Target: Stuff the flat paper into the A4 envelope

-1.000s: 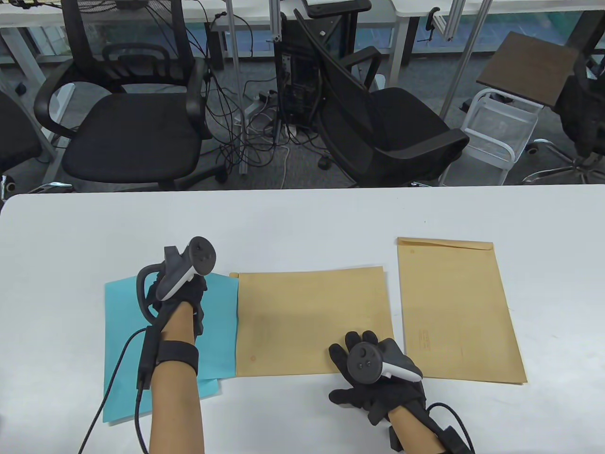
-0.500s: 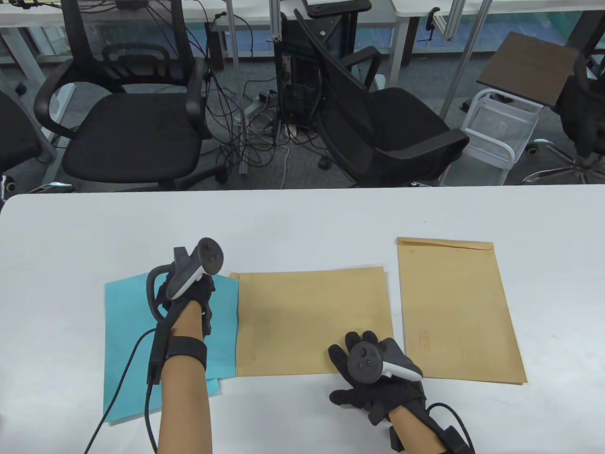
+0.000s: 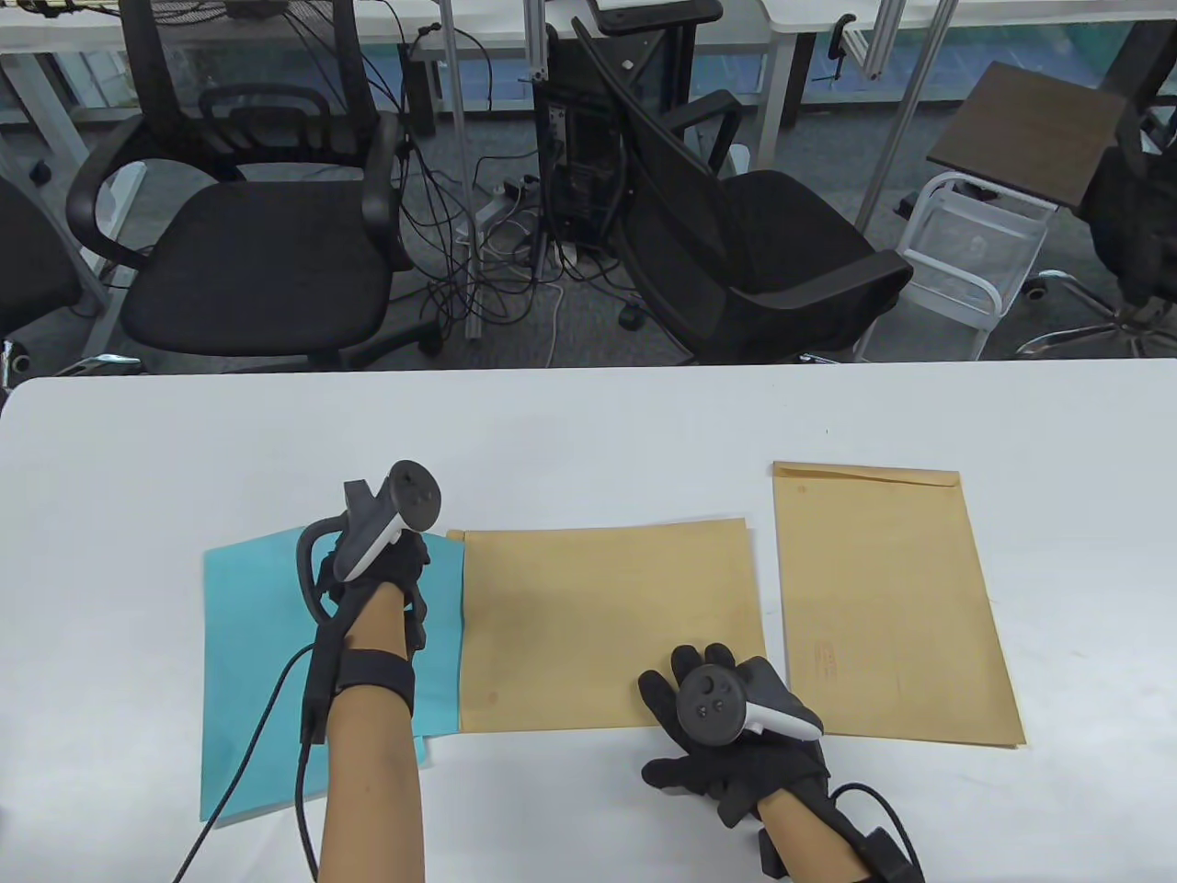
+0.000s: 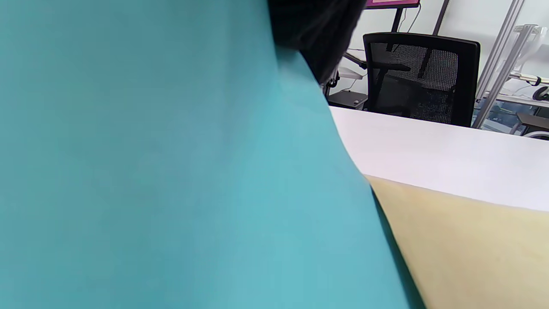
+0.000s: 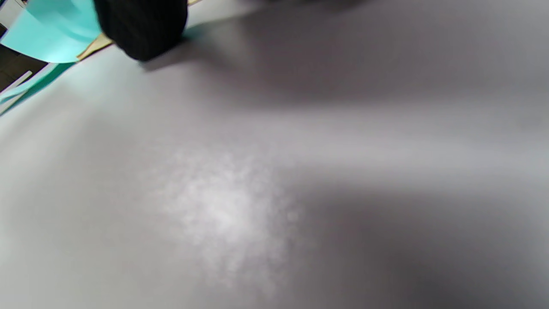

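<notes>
A teal paper (image 3: 257, 644) lies at the left of the white table (image 3: 570, 432), its right edge meeting the open left end of a tan A4 envelope (image 3: 607, 625) lying sideways. My left hand (image 3: 409, 575) grips the paper near its upper right corner, right by the envelope's mouth. In the left wrist view the paper (image 4: 150, 171) curves up beside the envelope (image 4: 472, 249); a gloved finger (image 4: 313, 34) shows at the top. My right hand (image 3: 664, 727) rests flat, fingers spread, on the envelope's lower right corner. A second teal sheet edge peeks out below the envelope's lower left corner.
A second tan envelope (image 3: 883, 607) lies upright to the right, flap at the top. Black office chairs (image 3: 248, 248) and cables stand beyond the table's far edge. The right wrist view shows only blurred table (image 5: 257, 193) and a fingertip (image 5: 141, 25).
My left hand has moved a little to the right along the paper, toward the envelope's mouth. The right hand and both envelopes have not moved.
</notes>
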Demonstrator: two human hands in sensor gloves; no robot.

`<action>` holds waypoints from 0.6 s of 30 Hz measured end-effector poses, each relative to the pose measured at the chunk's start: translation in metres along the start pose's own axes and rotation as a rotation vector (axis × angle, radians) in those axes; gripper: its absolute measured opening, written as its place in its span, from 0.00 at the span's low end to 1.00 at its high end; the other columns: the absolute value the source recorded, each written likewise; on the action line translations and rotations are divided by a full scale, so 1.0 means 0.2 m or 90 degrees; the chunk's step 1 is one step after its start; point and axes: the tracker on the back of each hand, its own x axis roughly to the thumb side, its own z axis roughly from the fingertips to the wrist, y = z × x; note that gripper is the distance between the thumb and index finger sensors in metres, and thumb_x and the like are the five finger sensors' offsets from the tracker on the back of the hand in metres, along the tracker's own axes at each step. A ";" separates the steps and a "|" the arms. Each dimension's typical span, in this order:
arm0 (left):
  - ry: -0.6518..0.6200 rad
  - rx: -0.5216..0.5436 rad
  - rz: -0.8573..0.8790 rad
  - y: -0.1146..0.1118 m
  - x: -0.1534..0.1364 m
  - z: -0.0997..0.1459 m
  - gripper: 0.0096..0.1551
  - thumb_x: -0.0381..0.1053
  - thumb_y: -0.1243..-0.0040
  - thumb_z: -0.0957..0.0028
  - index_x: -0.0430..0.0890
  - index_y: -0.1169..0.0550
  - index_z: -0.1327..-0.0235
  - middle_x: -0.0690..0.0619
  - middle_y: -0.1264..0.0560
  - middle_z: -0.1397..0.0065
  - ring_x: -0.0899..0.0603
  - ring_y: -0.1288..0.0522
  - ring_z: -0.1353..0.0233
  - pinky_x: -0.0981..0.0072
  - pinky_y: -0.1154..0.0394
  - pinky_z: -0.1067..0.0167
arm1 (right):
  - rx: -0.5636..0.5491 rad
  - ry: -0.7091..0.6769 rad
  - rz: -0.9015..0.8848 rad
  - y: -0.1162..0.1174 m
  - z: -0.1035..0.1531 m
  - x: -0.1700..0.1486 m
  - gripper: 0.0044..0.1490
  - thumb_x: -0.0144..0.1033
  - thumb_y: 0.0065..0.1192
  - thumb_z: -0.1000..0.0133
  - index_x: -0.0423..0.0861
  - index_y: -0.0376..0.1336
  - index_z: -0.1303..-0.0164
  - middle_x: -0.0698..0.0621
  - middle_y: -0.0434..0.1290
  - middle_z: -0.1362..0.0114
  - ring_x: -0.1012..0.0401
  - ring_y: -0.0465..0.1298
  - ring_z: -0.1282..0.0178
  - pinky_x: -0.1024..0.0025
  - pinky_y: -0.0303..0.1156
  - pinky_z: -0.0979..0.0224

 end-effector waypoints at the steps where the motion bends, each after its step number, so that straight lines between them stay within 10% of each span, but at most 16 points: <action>1: 0.006 -0.004 0.003 0.00 -0.01 0.00 0.21 0.40 0.45 0.47 0.52 0.19 0.42 0.46 0.20 0.39 0.46 0.15 0.59 0.56 0.19 0.56 | 0.000 0.000 0.000 0.00 0.00 0.00 0.60 0.55 0.52 0.37 0.47 0.22 0.15 0.35 0.14 0.21 0.31 0.12 0.29 0.22 0.14 0.41; 18: 0.021 -0.046 0.032 -0.02 -0.02 -0.05 0.21 0.40 0.46 0.47 0.53 0.19 0.43 0.47 0.19 0.40 0.46 0.15 0.59 0.56 0.19 0.55 | 0.006 -0.005 -0.003 0.00 0.00 0.00 0.59 0.54 0.53 0.36 0.47 0.22 0.15 0.36 0.14 0.21 0.32 0.12 0.29 0.22 0.14 0.41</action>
